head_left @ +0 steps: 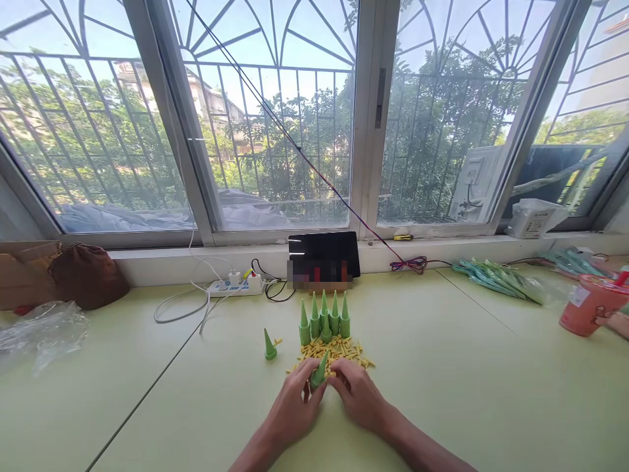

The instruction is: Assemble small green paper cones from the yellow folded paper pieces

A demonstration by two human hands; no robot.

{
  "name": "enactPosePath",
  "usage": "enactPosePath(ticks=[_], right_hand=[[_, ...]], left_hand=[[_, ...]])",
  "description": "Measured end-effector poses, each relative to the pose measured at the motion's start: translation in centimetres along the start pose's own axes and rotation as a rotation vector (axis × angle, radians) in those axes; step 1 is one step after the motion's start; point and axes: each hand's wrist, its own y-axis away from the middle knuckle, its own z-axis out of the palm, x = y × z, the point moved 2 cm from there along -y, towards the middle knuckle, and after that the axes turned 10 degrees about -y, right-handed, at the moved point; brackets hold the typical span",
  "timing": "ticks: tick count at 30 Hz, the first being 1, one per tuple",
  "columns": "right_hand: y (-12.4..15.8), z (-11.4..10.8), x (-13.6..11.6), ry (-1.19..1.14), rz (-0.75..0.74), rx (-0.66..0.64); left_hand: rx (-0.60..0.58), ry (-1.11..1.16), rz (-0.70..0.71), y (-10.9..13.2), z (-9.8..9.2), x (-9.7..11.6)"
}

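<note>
My left hand (299, 396) is closed around a green plastic cone (319, 372), which leans with its tip up and to the right. Close against the cone's right side is my right hand (354, 390), its thumb and fingertips pinched on what looks like a small yellow peg (330, 372). A loose pile of yellow pegs (339, 347) spreads just beyond both hands. Behind the pile several green cones (315, 320) stand upright in a close group. Apart to the left stands a single green cone (270, 347) with a yellow piece (278, 341) at its side.
A dark tablet (324, 252) leans at the window sill, its lower part blurred out. Left of it lies a power strip (236, 286) with cables. A brown bag (88, 275) and clear plastic (44, 334) are at far left. Green strips (496, 278) and a red cup (592, 305) are at right.
</note>
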Motion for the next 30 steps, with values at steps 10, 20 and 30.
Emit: enactPosePath(ticks=[10, 20, 30], right_hand=[[-0.01, 0.19, 0.12, 0.021, 0.034, -0.039], [-0.03, 0.06, 0.45, 0.016, 0.037, -0.048], [0.08, 0.14, 0.32, -0.031, 0.018, 0.019]], left_hand=[[-0.037, -0.021, 0.012, -0.09, 0.06, 0.08], [-0.025, -0.032, -0.002, 0.11, 0.29, -0.17], [-0.028, 0.053, -0.071, -0.06, 0.31, -0.34]])
